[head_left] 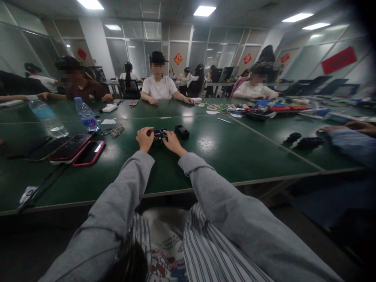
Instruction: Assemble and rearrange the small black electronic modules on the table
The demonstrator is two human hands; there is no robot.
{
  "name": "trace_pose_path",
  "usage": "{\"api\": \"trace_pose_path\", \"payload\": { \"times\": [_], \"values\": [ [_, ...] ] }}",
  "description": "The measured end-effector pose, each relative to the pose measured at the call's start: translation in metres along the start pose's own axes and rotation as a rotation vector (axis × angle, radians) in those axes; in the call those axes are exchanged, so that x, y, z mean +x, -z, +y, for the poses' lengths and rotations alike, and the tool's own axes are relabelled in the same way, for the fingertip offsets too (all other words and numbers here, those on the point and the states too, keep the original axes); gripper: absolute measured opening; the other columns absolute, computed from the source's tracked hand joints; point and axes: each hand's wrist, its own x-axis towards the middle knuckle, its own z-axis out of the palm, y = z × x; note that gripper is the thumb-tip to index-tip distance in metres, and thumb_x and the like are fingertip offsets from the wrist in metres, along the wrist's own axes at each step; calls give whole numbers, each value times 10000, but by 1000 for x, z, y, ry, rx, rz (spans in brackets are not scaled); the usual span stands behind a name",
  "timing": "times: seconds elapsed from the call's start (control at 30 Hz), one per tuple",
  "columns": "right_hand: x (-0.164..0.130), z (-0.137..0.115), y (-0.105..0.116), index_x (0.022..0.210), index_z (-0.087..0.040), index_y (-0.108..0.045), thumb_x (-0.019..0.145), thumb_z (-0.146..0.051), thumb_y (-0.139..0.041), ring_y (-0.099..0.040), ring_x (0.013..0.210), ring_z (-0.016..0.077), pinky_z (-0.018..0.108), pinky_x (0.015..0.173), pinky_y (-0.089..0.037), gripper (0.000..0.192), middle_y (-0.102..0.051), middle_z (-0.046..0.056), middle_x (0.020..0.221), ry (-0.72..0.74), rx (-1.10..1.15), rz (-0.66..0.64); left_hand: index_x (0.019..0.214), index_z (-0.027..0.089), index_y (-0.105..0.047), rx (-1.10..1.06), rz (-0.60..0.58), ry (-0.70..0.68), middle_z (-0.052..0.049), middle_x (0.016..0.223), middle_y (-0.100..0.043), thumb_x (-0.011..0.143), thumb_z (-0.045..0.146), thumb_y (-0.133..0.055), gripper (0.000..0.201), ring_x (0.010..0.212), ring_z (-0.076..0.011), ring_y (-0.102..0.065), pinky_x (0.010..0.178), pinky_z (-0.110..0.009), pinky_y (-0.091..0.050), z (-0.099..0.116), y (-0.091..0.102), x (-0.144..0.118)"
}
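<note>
Grey sleeves reach far over the green table [205,156]. Left hand [145,138] and right hand [172,142] curl their fingers around a small dark blocky gadget [159,136]. Best hold it steady, pressing gently. Just right sits a black box [182,132].

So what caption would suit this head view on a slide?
Both hands, left hand and right hand, hold a small dark gadget on a green table.

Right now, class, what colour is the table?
Dark green table, in the head view.
</note>
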Motion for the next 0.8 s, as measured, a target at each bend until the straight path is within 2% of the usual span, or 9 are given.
{"api": "trace_pose_path", "payload": {
  "times": [0.07, 0.13, 0.23, 0.33, 0.5, 0.8],
  "values": [
    [0, 1, 0, 1431, -145, -435, 917, -258, -523, -508, 1179, 246, 382, 1008, -434, 534, -514, 158, 1257, 7, 6, 0, 1180, 261, -656, -57, 4, 85, -42, 1302, -628, 869, 251, -581, 320, 1250, -263, -491, 1077, -455, -374, -8, -4, 6],
    [1, 2, 0, 1433, -144, -433, 918, -261, -524, -509, 1178, 247, 388, 1014, -430, 536, -514, 161, 1261, 13, 7, -4, 1225, 244, -637, -131, -54, 123, -58, 1360, -591, 833, 265, -636, 392, 1274, -255, -497, 1101, -437, -373, -19, -9, 12],
    [1, 2, -1, 1432, -152, -435, 912, -253, -532, -511, 1181, 251, 399, 1017, -432, 538, -514, 159, 1263, 13, 9, -4, 1230, 197, -637, -255, -114, 91, -97, 1395, -557, 807, 230, -659, 425, 1322, -230, -483, 1144, -389, -347, -34, -19, 20],
    [1, 2, -2, 1417, -147, -454, 900, -236, -540, -513, 1184, 258, 404, 1014, -440, 532, -519, 160, 1248, 22, 21, 14, 1174, 195, -672, -378, -114, 62, -100, 1365, -577, 765, 196, -696, 409, 1326, -240, -488, 1162, -399, -333, -44, -28, 25],
    [1, 3, -3, 1407, -154, -465, 896, -237, -542, -521, 1175, 263, 410, 1001, -455, 524, -520, 160, 1243, 27, 32, 29, 1071, 194, -719, -453, -96, 47, -106, 1324, -595, 736, 177, -711, 335, 1312, -270, -502, 1175, -436, -316, -48, -33, 27],
    [0, 1, -1, 1412, -163, -463, 896, -248, -544, -537, 1161, 275, 433, 986, -462, 529, -536, 161, 1237, 16, -20, 22, 1065, 190, -730, -426, -104, 50, -116, 1334, -583, 778, 234, -692, 293, 1301, -269, -510, 1160, -431, -335, -51, -37, 29]
  ]
}}
